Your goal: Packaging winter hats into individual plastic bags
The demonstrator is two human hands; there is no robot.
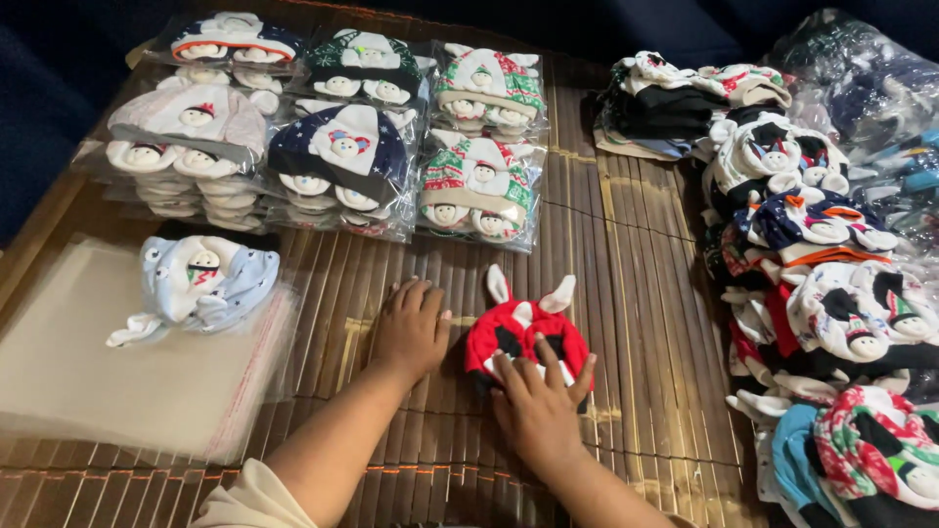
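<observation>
A small red knitted hat (523, 328) with two white ears lies on a brown bamboo mat (626, 264). My right hand (540, 406) rests flat on the hat's near edge, fingers spread over it. Just left of the hat, my left hand (411, 328) lies palm down on the mat, holding nothing. A pale blue hat (201, 284) with a snowman face sits on a stack of clear plastic bags (117, 372) at the left.
Several bagged packs of hats (342, 137) lie in rows at the back left. A heap of loose hats (822, 293) runs down the right side, with folded ones (675, 98) behind and plastic-wrapped goods (871, 88) in the far right corner.
</observation>
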